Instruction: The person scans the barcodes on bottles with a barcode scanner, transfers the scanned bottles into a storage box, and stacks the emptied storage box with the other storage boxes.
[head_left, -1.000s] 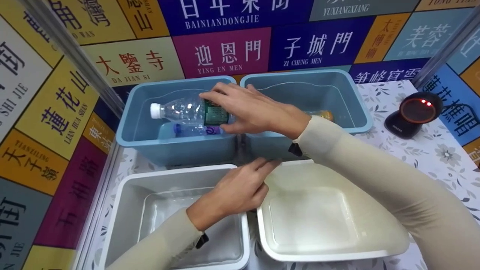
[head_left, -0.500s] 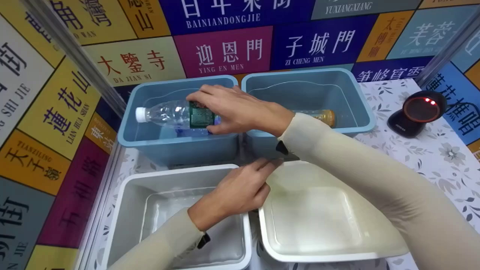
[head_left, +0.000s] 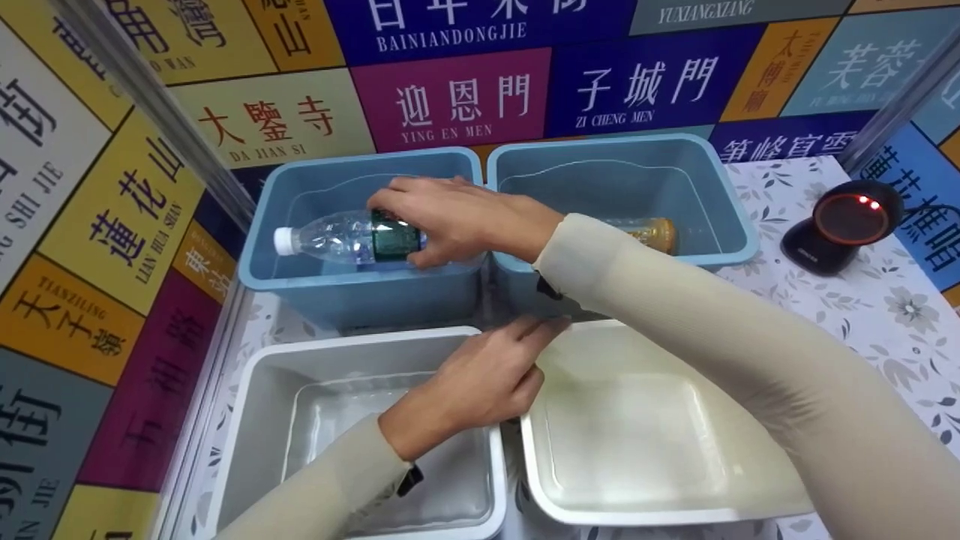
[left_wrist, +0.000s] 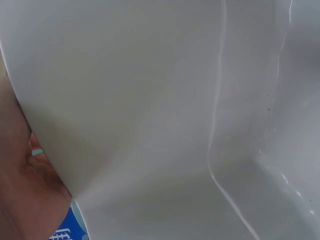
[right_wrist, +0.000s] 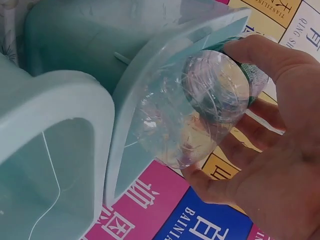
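Observation:
A clear plastic bottle [head_left: 330, 238] with a white cap and green label lies sideways at the mouth of the left blue bin [head_left: 259, 266]. My right hand [head_left: 457, 217] grips it near its base end, thumb on one side and fingers on the other, as the right wrist view also shows with the bottle [right_wrist: 170, 125]. My left hand [head_left: 480, 375] hovers or rests by the inner rims of the two white bins, its first fingers extended and holding nothing; whether it touches a rim I cannot tell. The left wrist view shows part of that hand [left_wrist: 30, 185] beside a white bin wall.
The right blue bin [head_left: 739, 225] contains a bottle with an amber end [head_left: 660, 234], partly behind my sleeve. In front stand the left white bin [head_left: 247, 420] and right white bin [head_left: 645, 516]. A black scanner [head_left: 840, 225] with red lights stands on the flowered tabletop at right.
My right hand has carried the bottle left, then lowered it slightly into the left blue bin. The purple-labelled bottle beneath is now mostly covered. My left hand stays in place.

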